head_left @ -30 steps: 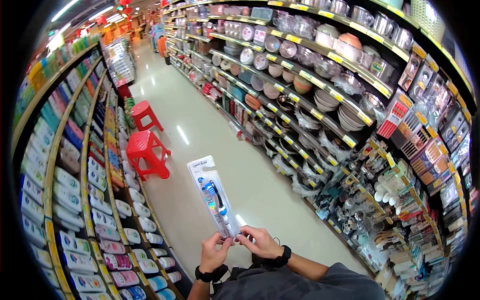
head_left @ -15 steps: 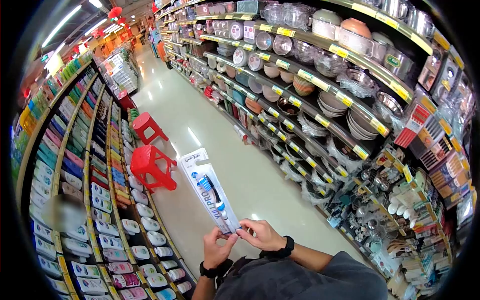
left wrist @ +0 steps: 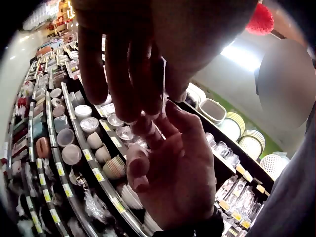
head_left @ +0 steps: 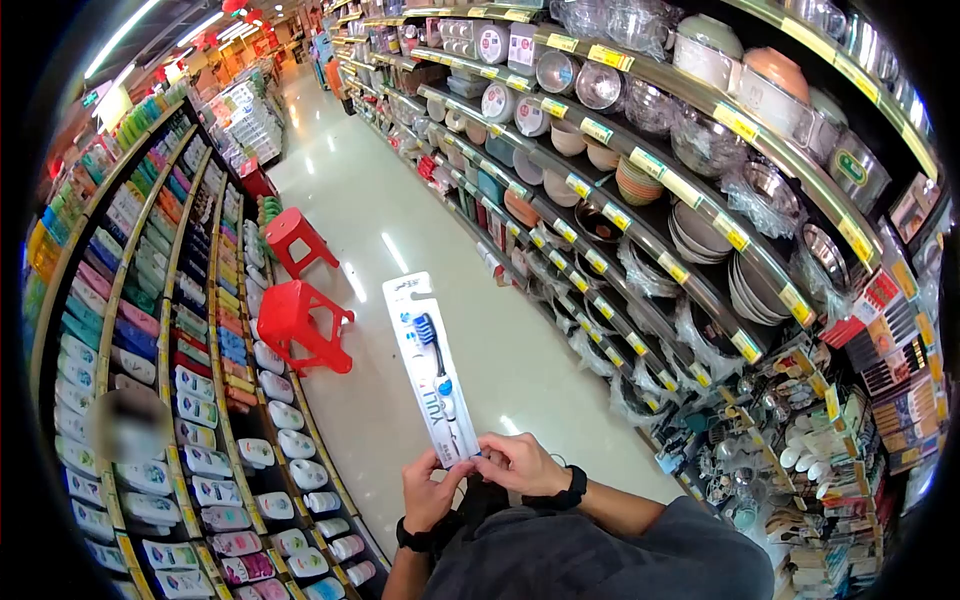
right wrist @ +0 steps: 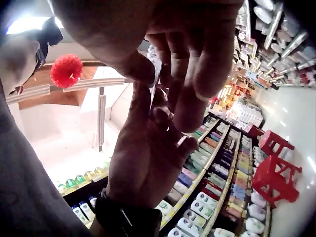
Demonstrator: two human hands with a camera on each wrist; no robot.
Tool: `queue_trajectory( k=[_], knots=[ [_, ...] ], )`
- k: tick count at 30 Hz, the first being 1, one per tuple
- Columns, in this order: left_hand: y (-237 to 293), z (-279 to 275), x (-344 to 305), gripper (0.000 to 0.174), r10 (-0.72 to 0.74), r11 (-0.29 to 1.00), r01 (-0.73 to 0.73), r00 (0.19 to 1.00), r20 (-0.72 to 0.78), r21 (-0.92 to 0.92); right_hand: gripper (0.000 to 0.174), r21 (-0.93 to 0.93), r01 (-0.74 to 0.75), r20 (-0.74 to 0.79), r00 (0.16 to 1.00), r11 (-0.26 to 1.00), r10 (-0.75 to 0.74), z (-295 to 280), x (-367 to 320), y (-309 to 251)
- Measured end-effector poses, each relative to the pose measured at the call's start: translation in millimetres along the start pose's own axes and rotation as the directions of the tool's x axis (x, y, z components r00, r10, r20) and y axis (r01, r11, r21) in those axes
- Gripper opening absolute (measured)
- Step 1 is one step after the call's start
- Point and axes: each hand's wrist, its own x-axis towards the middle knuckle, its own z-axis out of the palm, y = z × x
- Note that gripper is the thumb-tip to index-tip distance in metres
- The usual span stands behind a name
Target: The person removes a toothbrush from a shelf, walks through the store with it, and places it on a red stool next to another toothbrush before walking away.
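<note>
In the head view a packaged toothbrush [head_left: 432, 370], blue and white in a clear and white blister pack, stands out in front of the body. My left hand [head_left: 428, 494] pinches its lower left corner between thumb and fingers. The lower right corner is pinched by my right hand [head_left: 522, 466], thumb tips close together. In the left wrist view the left hand [left wrist: 128, 59] is dark in the foreground, the pack edge-on between thumb and fingers. The right wrist view shows the right hand [right wrist: 182, 54] with the pack's thin edge [right wrist: 156, 84].
Red stools [head_left: 303, 325] stand in the aisle at left. Shelves of bottles [head_left: 205, 462] run along the left side. On the right, long shelves hold bowls [head_left: 697, 232] and pots, with hanging utensils [head_left: 800, 450] lower down. Pale floor [head_left: 540, 385] lies between them.
The pack has swung slightly right and more upright in the head view. Both hands keep their pinch on its lower end. The right-hand shelves appear larger and shifted as the view turns.
</note>
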Motion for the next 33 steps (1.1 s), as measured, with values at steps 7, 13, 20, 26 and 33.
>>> queue_trajectory(
  k=[7,13,20,26,33],
  knots=[
    [-4.2,-14.0,88.3,0.019,-0.01,0.947,0.058,0.988,0.153,-0.316,0.023,-0.04,0.113,-0.099,0.988,0.993,-0.117,-25.9,68.7,2.7],
    [-3.5,-52.5,172.0,0.017,0.091,0.969,-0.041,0.976,0.199,-0.242,0.026,-0.039,0.077,-0.124,0.989,0.996,-0.081,-33.2,150.2,-14.1],
    [-28.2,-106.4,235.4,0.017,0.042,0.97,0.011,0.977,0.211,-0.244,0.022,-0.053,0.076,-0.071,0.994,0.996,-0.08,-14.2,243.3,11.4],
    [-40.6,-147.7,265.1,0.016,0.073,0.976,-0.032,0.98,0.186,-0.218,0.025,-0.057,0.033,0.057,0.998,0.998,-0.029,-1.3,302.7,38.2],
    [-53.9,-182.2,288.0,0.018,-0.026,0.976,0.021,0.999,-0.02,-0.217,0.039,-0.027,0.079,0.201,0.977,0.996,-0.072,17.0,382.0,49.7]
  ],
)
